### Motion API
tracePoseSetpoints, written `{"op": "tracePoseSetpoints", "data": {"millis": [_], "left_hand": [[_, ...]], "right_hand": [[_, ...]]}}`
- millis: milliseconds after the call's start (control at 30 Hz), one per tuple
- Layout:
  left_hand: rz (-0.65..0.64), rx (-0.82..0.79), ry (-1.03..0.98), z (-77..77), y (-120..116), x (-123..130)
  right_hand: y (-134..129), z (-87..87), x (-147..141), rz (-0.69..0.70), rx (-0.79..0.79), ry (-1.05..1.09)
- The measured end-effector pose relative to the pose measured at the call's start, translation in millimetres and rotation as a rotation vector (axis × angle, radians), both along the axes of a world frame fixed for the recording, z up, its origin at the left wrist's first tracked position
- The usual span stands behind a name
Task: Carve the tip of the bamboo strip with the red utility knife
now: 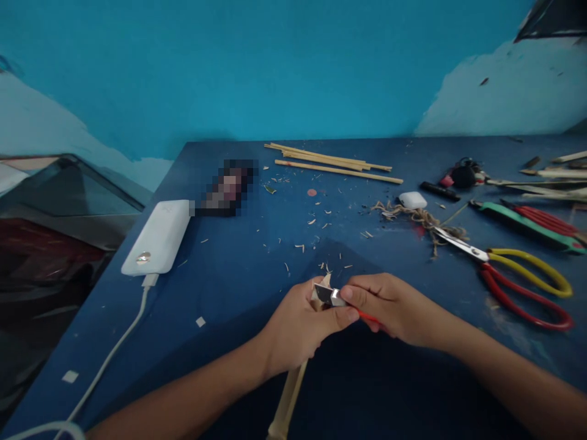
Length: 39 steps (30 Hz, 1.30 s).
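Note:
My left hand (298, 327) is wrapped round a pale bamboo piece (291, 394), whose lower part shows below the fist, running down to the bottom edge. Its upper end shows just above the fingers, with a curled shaving at the tip. In my right hand (389, 305) is a utility knife (338, 297) with a red-orange handle. The knife's blade lies against the top end of the bamboo, and my left thumb reaches across beneath the metal collar of the knife.
Thin sticks (339, 168) lie at the back of the blue table (229, 244). A white power bank (158, 238) with a cable and a blurred dark object are left. Scissors (486, 255), twine (413, 214), a white case (413, 200) and green-handled pliers (527, 226) lie right. Shavings are scattered mid-table.

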<state>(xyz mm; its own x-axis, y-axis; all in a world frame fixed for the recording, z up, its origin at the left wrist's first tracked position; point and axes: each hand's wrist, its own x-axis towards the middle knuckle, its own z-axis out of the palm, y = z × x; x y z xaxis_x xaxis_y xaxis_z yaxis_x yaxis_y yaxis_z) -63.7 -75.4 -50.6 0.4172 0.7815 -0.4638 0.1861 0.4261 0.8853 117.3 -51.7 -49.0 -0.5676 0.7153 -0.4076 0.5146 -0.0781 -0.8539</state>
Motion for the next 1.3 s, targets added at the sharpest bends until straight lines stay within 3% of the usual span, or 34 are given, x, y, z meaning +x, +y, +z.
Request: {"op": "tracePoseSetpoints", "data": {"millis": [233, 600, 767, 1000, 1300], "left_hand": [[0.055, 0.025, 0.017, 7.9, -0.9, 3.9], [0.158, 0.084, 0.104, -0.2, -8.3, 5.1], [0.113, 0.052, 0.059, 3.4, -5.3, 5.6], [0.047, 0.018, -0.033, 2.3, -2.4, 0.9], [0.01, 0.006, -0.042, 2.3, -0.1, 0.7]], "right_hand": [[-1.5, -5.3, -5.4, -0.097, 0.044, 0.009], [-10.0, -8.2, -17.6, -0.274, 0.181, 0.005], [-8.0, -6.7, -15.4, -0.243, 0.077, 0.02], [-3.2, -1.4, -3.6, -0.065, -0.133, 0.044], [-3.9, -2.1, -3.6, -0.067, -0.119, 0.053]]}}
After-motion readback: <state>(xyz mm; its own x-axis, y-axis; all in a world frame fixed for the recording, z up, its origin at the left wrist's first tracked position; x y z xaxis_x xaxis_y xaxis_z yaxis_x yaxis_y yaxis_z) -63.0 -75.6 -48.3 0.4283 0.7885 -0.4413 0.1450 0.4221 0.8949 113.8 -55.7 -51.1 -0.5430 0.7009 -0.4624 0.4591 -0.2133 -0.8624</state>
